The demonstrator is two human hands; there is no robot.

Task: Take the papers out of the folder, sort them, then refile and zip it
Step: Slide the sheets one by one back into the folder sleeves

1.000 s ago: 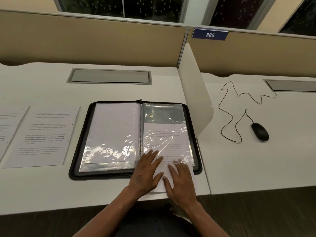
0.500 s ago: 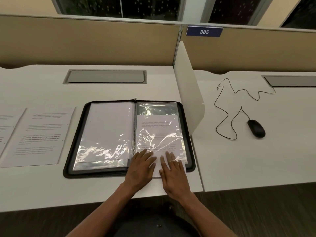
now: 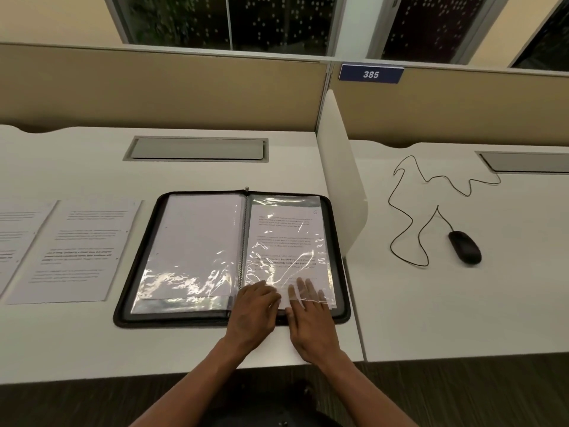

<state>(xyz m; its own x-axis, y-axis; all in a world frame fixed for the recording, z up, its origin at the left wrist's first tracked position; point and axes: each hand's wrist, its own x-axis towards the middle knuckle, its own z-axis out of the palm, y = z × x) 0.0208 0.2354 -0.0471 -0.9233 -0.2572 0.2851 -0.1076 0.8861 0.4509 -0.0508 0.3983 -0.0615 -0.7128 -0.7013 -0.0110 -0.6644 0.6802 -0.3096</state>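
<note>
Flanking open folder (image 3: pixel 129 298), loose sheets (image 3: pixel 77 251) left, divider (image 3: pixel 341 180), mouse (image 3: pixel 465 251) right

Two loose sheets (image 3: pixel 78 251) (desk), one folder (image 3: pixel 138 291)

Two white desks (image 3: pixel 77 340) fill the middle of the frame, with a white divider (image 3: pixel 341 180) between them. Tan partition panels (image 3: pixel 160 87) stand behind, dark windows (image 3: pixel 231 20) across the top, dark floor (image 3: pixel 462 396) below.
</note>
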